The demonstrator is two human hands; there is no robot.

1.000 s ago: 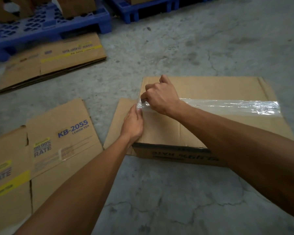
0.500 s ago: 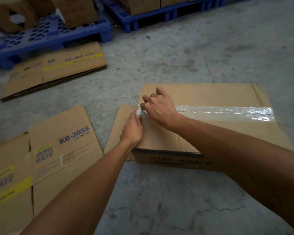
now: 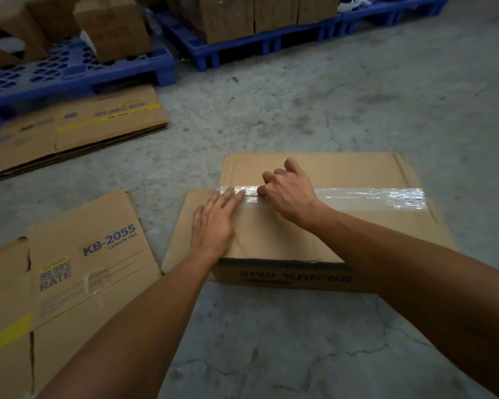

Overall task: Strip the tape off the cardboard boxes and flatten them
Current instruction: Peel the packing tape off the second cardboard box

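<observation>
Tape point(image 3: 366, 197) pinched by right hand point(image 3: 288, 191); left hand point(image 3: 213, 223) flat.

A brown cardboard box point(image 3: 323, 226) sits upright on the concrete floor, its top flaps closed and its near side printed with inverted dark lettering. A strip of clear, wrinkled tape point(image 3: 369, 197) runs across the top seam, its left end crumpled and shiny.

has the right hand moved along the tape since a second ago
Yes. The right hand has shifted rightward along the tape, away from the box's left edge, where it was earlier.
</observation>
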